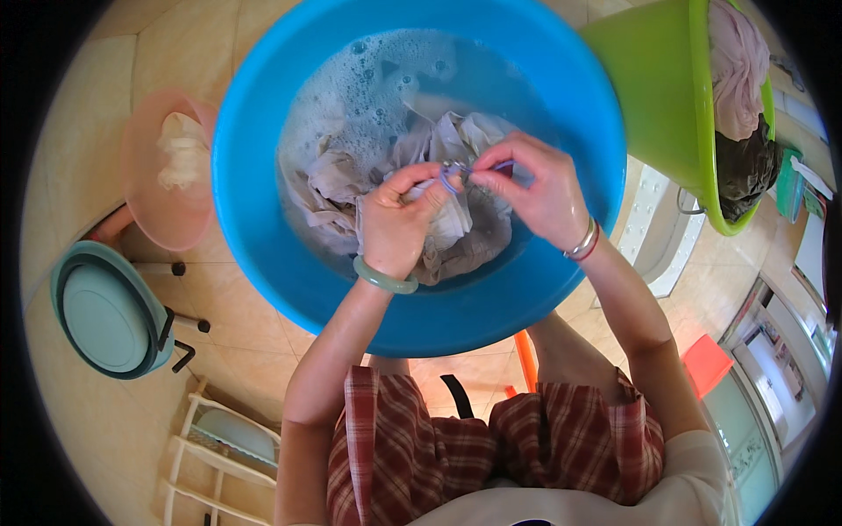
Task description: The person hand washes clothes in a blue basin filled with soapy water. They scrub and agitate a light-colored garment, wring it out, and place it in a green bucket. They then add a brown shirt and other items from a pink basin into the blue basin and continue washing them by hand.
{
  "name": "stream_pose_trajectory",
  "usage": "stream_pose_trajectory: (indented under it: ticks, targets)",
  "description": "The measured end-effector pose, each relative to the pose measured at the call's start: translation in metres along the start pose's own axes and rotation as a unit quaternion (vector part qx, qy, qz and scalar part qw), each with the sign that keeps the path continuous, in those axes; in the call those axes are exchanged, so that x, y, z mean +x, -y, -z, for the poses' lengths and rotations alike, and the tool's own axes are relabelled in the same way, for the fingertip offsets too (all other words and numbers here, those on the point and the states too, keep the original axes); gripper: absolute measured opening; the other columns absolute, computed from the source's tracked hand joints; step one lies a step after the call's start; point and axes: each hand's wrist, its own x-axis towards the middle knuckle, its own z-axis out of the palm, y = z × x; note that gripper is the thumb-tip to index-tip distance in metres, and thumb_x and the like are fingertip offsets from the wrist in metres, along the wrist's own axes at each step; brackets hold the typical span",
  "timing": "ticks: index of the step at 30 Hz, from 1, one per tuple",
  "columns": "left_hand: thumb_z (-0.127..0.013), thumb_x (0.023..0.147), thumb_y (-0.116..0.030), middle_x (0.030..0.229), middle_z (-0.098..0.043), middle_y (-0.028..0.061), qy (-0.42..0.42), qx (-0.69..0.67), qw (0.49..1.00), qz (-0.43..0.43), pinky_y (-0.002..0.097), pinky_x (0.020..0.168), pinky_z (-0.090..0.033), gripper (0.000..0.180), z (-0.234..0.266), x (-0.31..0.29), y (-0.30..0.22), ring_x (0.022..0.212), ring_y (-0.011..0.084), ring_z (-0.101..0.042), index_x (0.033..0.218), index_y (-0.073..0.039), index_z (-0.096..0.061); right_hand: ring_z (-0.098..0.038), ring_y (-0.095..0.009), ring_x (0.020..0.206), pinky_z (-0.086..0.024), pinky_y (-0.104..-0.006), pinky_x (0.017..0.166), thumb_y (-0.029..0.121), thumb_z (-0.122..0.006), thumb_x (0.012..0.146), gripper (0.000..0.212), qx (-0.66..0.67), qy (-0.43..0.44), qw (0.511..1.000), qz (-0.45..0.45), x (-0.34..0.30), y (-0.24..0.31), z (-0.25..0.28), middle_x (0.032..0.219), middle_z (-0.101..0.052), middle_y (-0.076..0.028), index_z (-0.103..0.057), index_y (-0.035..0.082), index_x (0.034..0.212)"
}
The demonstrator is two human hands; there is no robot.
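Note:
Over a large blue basin (250, 219), both my hands are raised close together. A thin purple cord (449, 182) forms a small loop between the fingertips, with something small and shiny at its middle that I cannot make out. My left hand (396, 219), a pale green bangle at its wrist, pinches one side of the cord. On the other side, my right hand (545, 191) is closed on the cord in a thumb-and-finger pinch. Below them, pale wet cloth (329, 180) lies bunched in sudsy water (386, 70). Whether the cord is attached to the cloth is hidden.
At the upper right a tilted green bucket (653, 96) holds pink and dark laundry. A pink translucent basin (171, 210) with pale cloth stands left. Lower left are a teal basin (105, 320) and a cream rack (215, 465). A white grooved board (653, 228) lies right.

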Motion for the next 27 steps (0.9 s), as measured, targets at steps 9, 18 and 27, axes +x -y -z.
stream_pose_trajectory:
  ticks: [9,18,27]
  targets:
    - [-0.068,0.091,-0.009,0.096,-0.069,0.0029,-0.016,-0.057,0.998,0.012,0.0197,0.077,-0.049,0.018,-0.001,0.002,0.006,0.086,0.006,-0.059,0.105,0.001,-0.068,-0.061,-0.026,0.088,-0.052,-0.0337,0.077,0.002,-0.073,0.076,0.025,-0.041,0.068,0.984,0.161,-0.012,0.017,-0.016,0.098,-0.06,-0.007,-0.065,0.008,0.1]
    - [-0.067,0.092,-0.009,0.095,-0.068,0.0025,-0.047,-0.05,0.998,-0.005,0.0191,0.076,-0.049,0.016,-0.004,0.001,0.011,0.086,0.0059,-0.059,0.105,0.001,-0.068,-0.061,-0.024,0.088,-0.052,-0.0329,0.076,0.003,-0.071,0.08,0.021,-0.004,0.051,0.987,0.153,-0.013,-0.002,-0.019,0.096,-0.061,-0.006,-0.066,0.01,0.099]
    - [-0.068,0.091,-0.009,0.093,-0.068,0.0024,-0.064,-0.102,0.992,0.042,0.0198,0.074,-0.048,0.015,-0.005,0.0,0.01,0.084,0.0064,-0.059,0.103,0.0,-0.069,-0.06,-0.024,0.085,-0.053,-0.0321,0.072,0.004,-0.071,0.077,0.018,-0.104,0.08,0.962,0.239,-0.009,-0.004,-0.015,0.094,-0.06,-0.004,-0.067,0.01,0.094]
